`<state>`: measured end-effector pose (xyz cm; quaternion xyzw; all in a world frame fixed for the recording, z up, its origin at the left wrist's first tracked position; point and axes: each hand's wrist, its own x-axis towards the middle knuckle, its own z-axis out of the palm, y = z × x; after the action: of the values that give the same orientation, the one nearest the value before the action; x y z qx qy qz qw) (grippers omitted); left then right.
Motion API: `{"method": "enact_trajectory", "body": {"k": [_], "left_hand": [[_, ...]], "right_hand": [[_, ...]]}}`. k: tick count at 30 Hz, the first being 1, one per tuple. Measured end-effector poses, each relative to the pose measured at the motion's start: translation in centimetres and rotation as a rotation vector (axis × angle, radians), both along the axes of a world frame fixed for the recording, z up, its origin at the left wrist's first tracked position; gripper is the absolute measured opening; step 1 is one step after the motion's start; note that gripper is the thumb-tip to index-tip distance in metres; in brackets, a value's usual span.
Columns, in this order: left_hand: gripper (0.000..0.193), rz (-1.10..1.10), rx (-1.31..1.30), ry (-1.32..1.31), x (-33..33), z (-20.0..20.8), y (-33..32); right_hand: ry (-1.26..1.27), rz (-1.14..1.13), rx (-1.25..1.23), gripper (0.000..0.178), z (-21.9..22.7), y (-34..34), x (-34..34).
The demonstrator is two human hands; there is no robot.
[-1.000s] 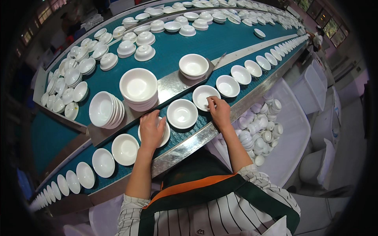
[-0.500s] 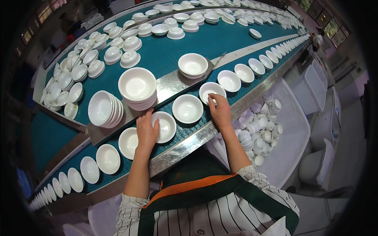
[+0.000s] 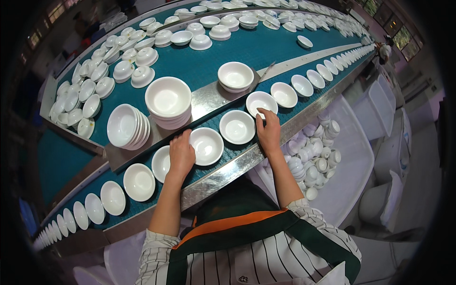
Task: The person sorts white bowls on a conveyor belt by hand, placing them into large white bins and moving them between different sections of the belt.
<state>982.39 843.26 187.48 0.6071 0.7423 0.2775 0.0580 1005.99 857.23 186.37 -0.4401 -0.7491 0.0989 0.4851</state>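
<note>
A row of white bowls lies on the narrow green belt [image 3: 214, 175] in front of me. My left hand [image 3: 182, 153] rests beside one bowl [image 3: 207, 146], its fingers stretched out against the bowl's left rim. It covers part of another bowl [image 3: 161, 163] behind it. My right hand [image 3: 269, 129] reaches to a bowl [image 3: 261, 101] further right, fingertips over its near rim, thumb apart. Between my hands sits one more bowl [image 3: 237, 127], untouched. Neither hand lifts anything.
A metal ledge [image 3: 202, 108] carries a tall bowl stack [image 3: 168, 97], a tilted stack [image 3: 122, 126] and a short stack [image 3: 235, 76]. Beyond it, a wide green belt [image 3: 190, 61] bears many scattered bowls. A pale bin [image 3: 355, 156] of small white ware [image 3: 311, 168] stands at my right.
Bowls on the narrow belt have shifted to the right. Scattered bowls on the wide belt have drifted left. My left hand has moved slightly right; my right hand has barely moved.
</note>
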Motion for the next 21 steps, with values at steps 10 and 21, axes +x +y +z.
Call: {"method": "enact_trajectory", "body": {"k": [10,21], "left_hand": [[0.039,-0.049,0.173,-0.096,4.6,0.7,4.0],[0.038,0.022,-0.007,-0.125,7.8,-0.2,7.8]], "right_hand": [[0.032,0.029,-0.052,0.013,-0.6,3.3,3.4],[-0.026,0.036,-0.035,0.019,-0.7,7.7,7.1]]}}
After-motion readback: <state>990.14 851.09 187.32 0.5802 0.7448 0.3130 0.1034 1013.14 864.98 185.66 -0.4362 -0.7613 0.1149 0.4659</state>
